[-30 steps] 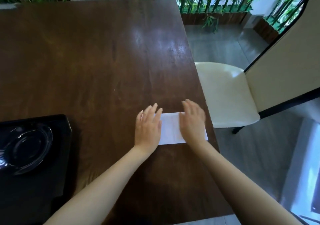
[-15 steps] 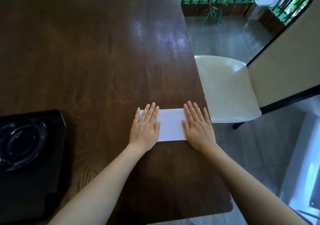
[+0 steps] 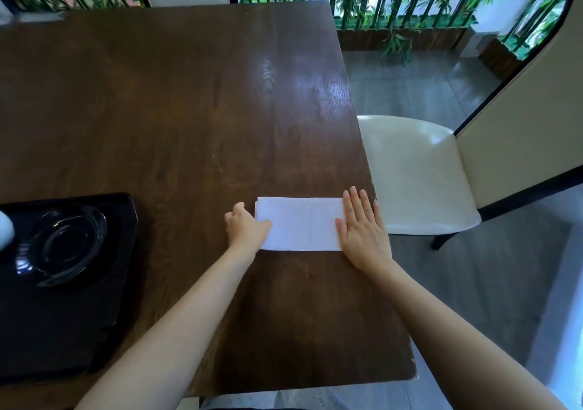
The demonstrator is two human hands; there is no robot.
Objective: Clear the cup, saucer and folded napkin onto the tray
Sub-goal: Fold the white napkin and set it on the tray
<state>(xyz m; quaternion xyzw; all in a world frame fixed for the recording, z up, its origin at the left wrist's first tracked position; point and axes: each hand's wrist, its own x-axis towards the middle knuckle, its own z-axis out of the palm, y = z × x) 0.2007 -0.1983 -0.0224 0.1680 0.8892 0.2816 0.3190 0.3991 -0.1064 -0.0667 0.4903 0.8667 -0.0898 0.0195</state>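
Note:
A white folded napkin lies flat on the dark wooden table, near its right edge. My left hand is at the napkin's left end, fingers curled under the edge and thumb on top. My right hand lies flat, fingers spread, on the napkin's right end. A black tray sits at the table's near left and holds a dark glossy saucer. Part of a white cup shows at the left frame edge, over the tray.
A cream chair stands close beside the table's right edge, next to the napkin. Green bamboo and a railing run behind the table's far end. Grey floor lies to the right.
My hands have slid apart to the napkin's two ends, uncovering its middle. My left hand went from flat to curled around the left edge. The right hand stays flat.

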